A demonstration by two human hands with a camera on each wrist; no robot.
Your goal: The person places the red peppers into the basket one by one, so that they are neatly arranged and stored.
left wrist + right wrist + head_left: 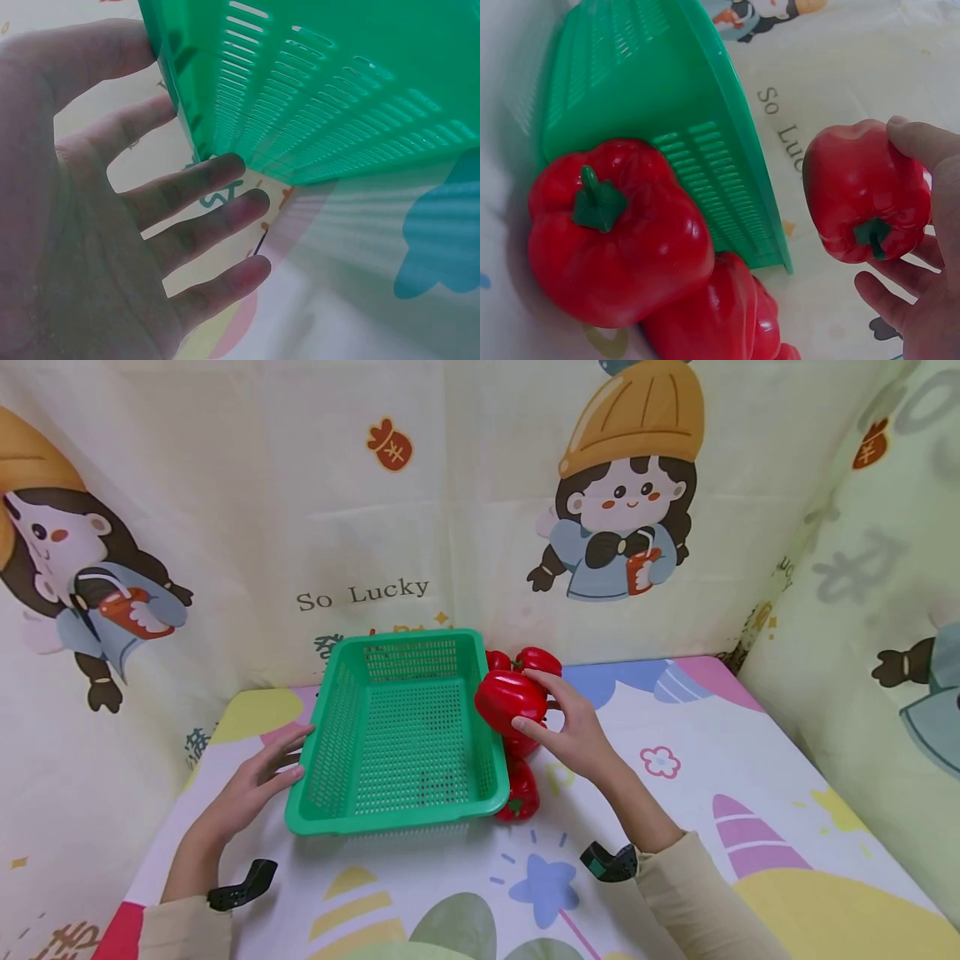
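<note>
A green plastic basket (412, 743) stands on the table, with nothing inside it. My left hand (258, 785) lies along its left side, fingers straight, thumb and index finger touching the wall in the left wrist view (97, 195). Just above the basket's right rim, my right hand (566, 722) grips a red bell pepper (512, 702) between thumb and fingers. In the right wrist view that bell pepper (866, 191) shows its green stem pointing down. Several more red bell peppers (521, 792) lie in a row against the basket's right side, partly hidden by the held one.
A patterned cloth (645, 827) covers the table. Behind and at both sides hang printed curtains (480, 527), close to the table's back edge. A black wrist camera (243, 885) is strapped to the left wrist, another (609, 862) to the right.
</note>
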